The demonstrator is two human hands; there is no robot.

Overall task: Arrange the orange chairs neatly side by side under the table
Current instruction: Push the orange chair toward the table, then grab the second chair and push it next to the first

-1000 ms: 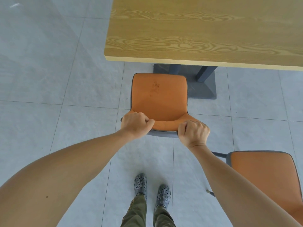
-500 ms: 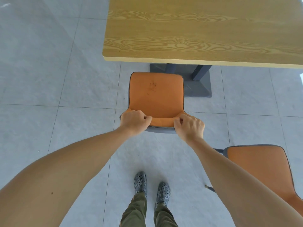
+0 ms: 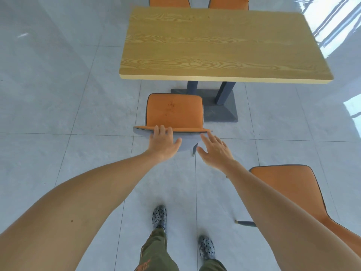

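One view only, from a camera on the person's head, looking forward and steeply down. It is wide-angle, bending straight edges near the frame's borders. Both forearms reach in from the bottom corners; the left hand (image 3: 163,140) and right hand (image 3: 214,148) sit near the centre, at arm's length from the lens. Beyond the hands lie a chair (image 3: 174,112) and the table (image 3: 218,45); below them, nearer the camera, the floor (image 3: 48,114) and the person's shoes (image 3: 159,216).
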